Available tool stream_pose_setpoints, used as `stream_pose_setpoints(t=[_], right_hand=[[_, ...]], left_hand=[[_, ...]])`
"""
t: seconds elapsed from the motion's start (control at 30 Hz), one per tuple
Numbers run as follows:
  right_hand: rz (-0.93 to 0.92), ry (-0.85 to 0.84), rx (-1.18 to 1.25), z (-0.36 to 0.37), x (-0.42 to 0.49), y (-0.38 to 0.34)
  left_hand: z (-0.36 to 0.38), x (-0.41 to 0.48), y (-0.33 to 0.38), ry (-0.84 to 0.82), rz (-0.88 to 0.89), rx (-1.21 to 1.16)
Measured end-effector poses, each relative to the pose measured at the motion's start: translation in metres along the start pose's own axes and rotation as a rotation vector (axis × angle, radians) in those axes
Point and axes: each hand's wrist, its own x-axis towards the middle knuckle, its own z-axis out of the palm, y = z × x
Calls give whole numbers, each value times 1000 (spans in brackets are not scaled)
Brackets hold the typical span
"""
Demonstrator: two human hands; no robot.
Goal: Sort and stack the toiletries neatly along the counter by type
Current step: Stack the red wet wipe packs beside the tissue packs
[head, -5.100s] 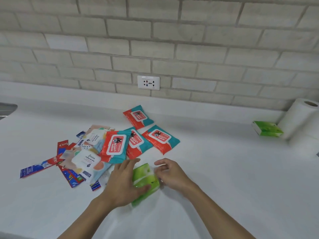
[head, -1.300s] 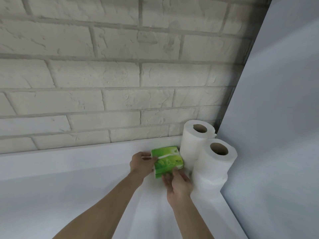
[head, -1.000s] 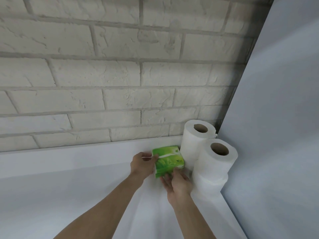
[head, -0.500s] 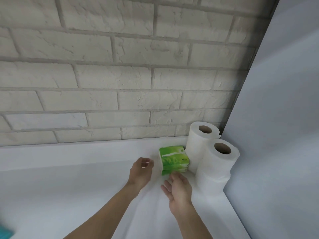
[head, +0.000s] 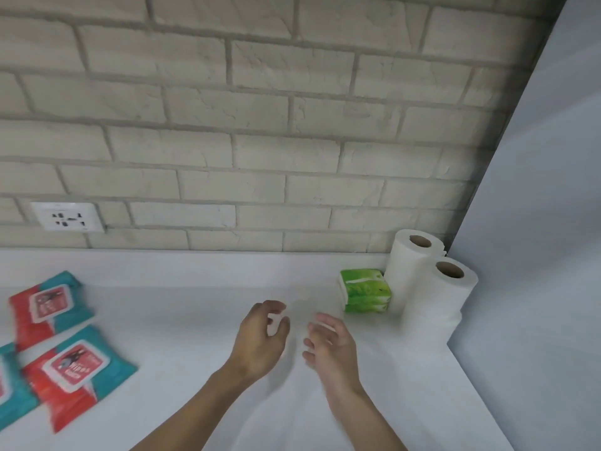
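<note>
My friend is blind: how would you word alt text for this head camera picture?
The person's left hand and right hand hover empty over a white counter, near stacked green tissue packs beside two upright paper rolls in the right corner. Red-and-teal wipes packs lie at left; a brick wall with a socket stands behind.

An open stretch of white counter point(head: 195, 320) runs between the wipes packs point(head: 78, 375) at the left edge and the stacked green tissue packs point(head: 364, 291). The left hand point(head: 260, 340) and right hand point(head: 331, 346) hover over it with loose fingers. The tissue stack seems to touch the rear paper towel roll point(head: 411, 271). The front paper towel roll point(head: 435, 301) stands just beside that. The grey side panel point(head: 536, 222) blocks the right, and the brick wall point(head: 260, 141) closes the back.
</note>
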Motion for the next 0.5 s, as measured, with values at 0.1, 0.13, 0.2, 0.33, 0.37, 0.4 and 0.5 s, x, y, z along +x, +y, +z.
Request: stream_pose_setpoints(t=[0.1,0.13,0.2,0.33,0.37,0.4,0.5], right_hand=[[-53,-53,-113,15,-16,3],[-70,-68,-153,20,-20,4],[-104,-100,-232,32,-29,5],[-174,-177,-400,59,-50,10],[-192,-193,-462,65,-54,12],[-210,-210,-530,70,-57,13],[-267,-271,-705,91,-67,17]], left_hand=[[-27,-18,-11,20,104,125],[-36,-24,-15,24,140,179],[-54,-34,-23,31,193,268],[-92,-51,-44,37,253,440],[-102,-55,-50,28,257,495],[-110,-58,-53,14,258,558],[-142,-70,-65,-92,221,783]])
